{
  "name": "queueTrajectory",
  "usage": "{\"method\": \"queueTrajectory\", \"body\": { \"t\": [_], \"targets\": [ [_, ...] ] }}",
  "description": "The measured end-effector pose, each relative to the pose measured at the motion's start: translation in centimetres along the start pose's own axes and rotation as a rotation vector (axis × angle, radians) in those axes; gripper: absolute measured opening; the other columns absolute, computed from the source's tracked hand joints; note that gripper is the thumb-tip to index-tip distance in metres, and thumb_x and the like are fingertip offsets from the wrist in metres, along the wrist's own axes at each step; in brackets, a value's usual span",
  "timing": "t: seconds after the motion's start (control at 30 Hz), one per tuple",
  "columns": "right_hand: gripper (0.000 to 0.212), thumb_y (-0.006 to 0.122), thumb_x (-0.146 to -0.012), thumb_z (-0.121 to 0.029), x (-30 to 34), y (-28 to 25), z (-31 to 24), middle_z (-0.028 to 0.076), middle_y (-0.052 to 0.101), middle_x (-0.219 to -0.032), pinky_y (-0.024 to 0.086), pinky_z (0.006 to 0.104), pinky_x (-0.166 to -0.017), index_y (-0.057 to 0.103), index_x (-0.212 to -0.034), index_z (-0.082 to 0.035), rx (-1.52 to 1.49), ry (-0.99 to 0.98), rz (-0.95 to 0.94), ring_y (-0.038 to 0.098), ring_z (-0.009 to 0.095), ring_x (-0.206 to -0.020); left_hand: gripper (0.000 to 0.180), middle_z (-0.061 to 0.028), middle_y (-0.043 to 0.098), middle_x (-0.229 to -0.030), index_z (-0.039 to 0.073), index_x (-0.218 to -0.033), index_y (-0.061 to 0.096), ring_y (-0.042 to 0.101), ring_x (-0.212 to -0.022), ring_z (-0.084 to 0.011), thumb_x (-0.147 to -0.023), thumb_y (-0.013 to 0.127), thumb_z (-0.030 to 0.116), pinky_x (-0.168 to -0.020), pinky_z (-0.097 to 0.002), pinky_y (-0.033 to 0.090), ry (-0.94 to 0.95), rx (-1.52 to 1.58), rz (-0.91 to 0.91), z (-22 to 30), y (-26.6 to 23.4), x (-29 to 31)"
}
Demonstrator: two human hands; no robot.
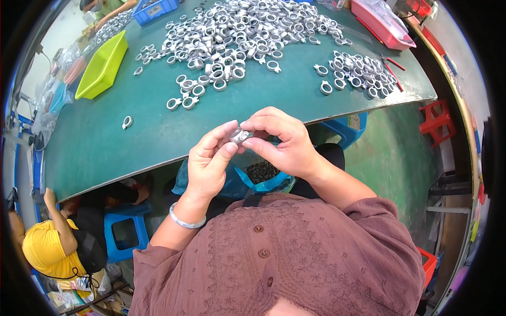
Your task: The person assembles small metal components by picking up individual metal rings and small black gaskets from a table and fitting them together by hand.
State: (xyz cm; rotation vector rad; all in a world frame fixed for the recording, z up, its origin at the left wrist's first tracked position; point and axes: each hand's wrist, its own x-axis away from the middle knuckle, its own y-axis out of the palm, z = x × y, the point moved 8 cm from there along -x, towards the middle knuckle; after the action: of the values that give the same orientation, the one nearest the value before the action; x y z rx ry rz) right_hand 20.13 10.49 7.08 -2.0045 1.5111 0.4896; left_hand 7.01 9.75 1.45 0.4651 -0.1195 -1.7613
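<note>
The person held one silvery metal ring [239,136] at the near edge of the green counter [137,150], roughly midway along it. The left hand [210,162] pinched it between thumb and fingers, while the right hand [283,141] closed its thumb and forefinger on the other side. Gripped from both sides, the ring seemed steadied so that it could be turned or worked at the fingertips. The fingers hid much of it, so whether the right hand also held some tiny part could not be told.

Below the near edge, between the person's legs, an open blue bag [283,182] held small dark pieces [262,170], probably put there to be within short reach.

A large heap of rings [237,34] spread toward the far edge, and a smaller heap [361,75] lay near the right end, well apart, perhaps to keep two lots from mixing. Red-handled pliers [393,73] lay just beside the smaller heap, likely for easy picking up. A lone ring [127,122] sat toward the left end, nearer the person than the lime-green tray [105,59].
</note>
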Motion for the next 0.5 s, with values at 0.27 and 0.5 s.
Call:
{"method": "queueTrajectory", "body": {
  "t": [0.27,0.5],
  "targets": [
    [0.02,0.065,-0.071,0.001,0.0,0.1,0.0,0.009,0.058,-0.085,0.048,0.0237,-0.062,0.059,-0.09,0.001,0.005,-0.001,-0.026,0.058,0.015,-0.071,0.04,-0.0112,0.056,-0.105,-0.001,-0.12,0.044,0.056,-0.095,-0.0162,-0.082,0.055,-0.002,-0.081,-0.0278,0.047,0.014,0.041,0.019,0.2,0.0,0.0],
    [0.018,0.065,-0.074,0.0,0.6,0.2,1.4,0.006,0.058,-0.082,0.046,0.0213,-0.063,0.06,-0.091,0.0,-0.103,0.155,-0.054,0.057,0.011,-0.07,0.048,-0.0118,0.055,-0.105,-0.001,-0.12,0.042,0.056,-0.094,-0.0167,-0.076,0.058,-0.009,-0.082,-0.0279,0.047,0.176,-0.186,0.035,1.8,0.0,0.2]
  ]
}}
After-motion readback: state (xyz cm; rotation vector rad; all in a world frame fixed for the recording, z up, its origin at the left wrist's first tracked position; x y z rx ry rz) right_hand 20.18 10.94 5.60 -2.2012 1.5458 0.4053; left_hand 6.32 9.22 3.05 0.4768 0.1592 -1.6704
